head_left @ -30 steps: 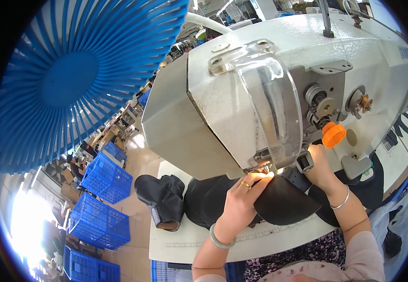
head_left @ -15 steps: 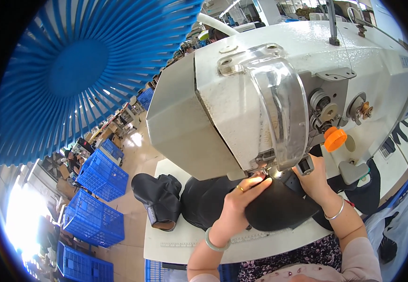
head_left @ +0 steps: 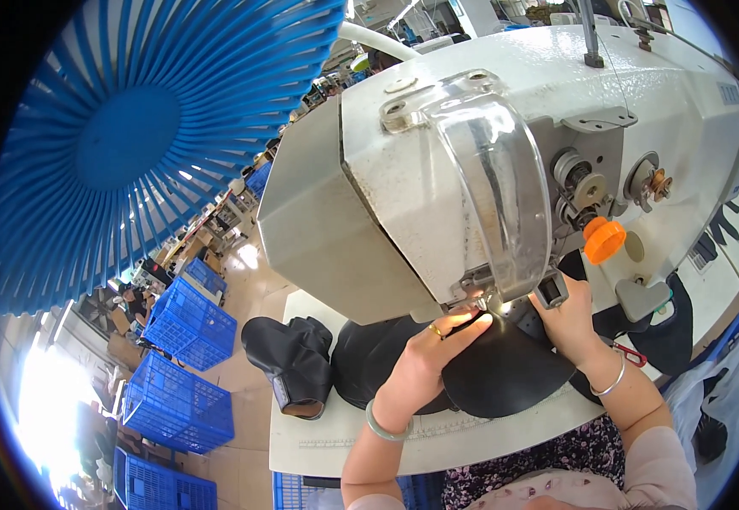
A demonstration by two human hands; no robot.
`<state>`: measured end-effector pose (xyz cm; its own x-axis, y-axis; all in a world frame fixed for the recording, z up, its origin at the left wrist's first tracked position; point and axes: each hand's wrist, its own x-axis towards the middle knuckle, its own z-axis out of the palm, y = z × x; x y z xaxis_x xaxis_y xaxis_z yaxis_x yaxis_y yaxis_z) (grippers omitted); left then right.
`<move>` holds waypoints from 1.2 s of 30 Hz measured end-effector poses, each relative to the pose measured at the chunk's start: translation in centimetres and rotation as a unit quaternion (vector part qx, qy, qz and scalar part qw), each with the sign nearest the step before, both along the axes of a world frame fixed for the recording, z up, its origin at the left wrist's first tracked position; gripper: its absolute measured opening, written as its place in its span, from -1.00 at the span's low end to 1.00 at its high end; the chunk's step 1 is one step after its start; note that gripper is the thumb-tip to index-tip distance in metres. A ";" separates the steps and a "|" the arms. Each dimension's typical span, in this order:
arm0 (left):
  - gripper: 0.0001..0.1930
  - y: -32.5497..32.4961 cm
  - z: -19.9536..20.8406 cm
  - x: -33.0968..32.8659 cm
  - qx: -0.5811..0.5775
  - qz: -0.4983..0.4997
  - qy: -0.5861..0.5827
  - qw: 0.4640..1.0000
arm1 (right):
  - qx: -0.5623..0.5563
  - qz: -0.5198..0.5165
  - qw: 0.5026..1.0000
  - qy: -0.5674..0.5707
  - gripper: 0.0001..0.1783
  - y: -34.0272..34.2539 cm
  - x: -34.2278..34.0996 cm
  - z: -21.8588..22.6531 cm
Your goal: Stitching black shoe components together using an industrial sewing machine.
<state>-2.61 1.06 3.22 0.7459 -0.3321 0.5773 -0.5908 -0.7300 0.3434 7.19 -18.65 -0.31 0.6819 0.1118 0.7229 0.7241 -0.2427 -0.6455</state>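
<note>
A black leather-like piece [head_left: 505, 374] lies under the needle area of a white sewing machine [head_left: 386, 221], its rounded flap bulging toward me. My left hand [head_left: 425, 357], with a ring and a pale bangle, pinches its edge between thumb and fingers right beside the lit needle area. My right hand [head_left: 569, 327] is on the piece's far right side, close to the machine's metal parts; its fingertips are hidden behind them. More black material [head_left: 374, 357] spreads to the left of my left hand. A folded black shoe upper-like piece [head_left: 297, 365] lies farther left on the white table [head_left: 318, 446].
A blue slatted fan cover [head_left: 131, 136] fills the upper left. Blue crates [head_left: 178, 399] line the floor at left. An orange knob [head_left: 603, 240] sticks out from the machine. A red-handled tool [head_left: 633, 355] lies by my right wrist. A clear plastic bag [head_left: 727, 391] hangs at right.
The view has shifted slightly, so the machine appears a little farther left. The black flap has turned slightly, and more of the red-handled tool shows. Both hands stay close to the needle area.
</note>
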 end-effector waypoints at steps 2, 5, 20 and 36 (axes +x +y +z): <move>-0.49 0.5 0.1 0.5 0.008 -0.017 0.013 1.000 | 0.000 -0.015 1.000 0.003 -0.67 0.2 -0.3 -0.2; -0.50 1.0 0.5 0.9 0.006 -0.032 0.024 0.999 | 0.032 -0.020 0.999 0.015 -0.66 0.5 -0.6 -0.6; -0.40 -6.1 -1.1 -1.2 0.086 0.137 -0.168 0.973 | 0.008 0.027 0.999 0.014 -0.78 -0.3 -0.2 -0.8; -0.51 -4.0 -0.7 -1.4 -0.044 0.046 -0.092 0.994 | 0.091 0.099 0.983 0.121 -0.74 0.5 -0.4 -1.2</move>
<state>-4.06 -2.98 2.52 0.6507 -0.2095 0.7299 -0.5807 -0.7566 0.3005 6.80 -18.18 -1.46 0.8148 0.1437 0.5616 0.5646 0.0234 -0.8250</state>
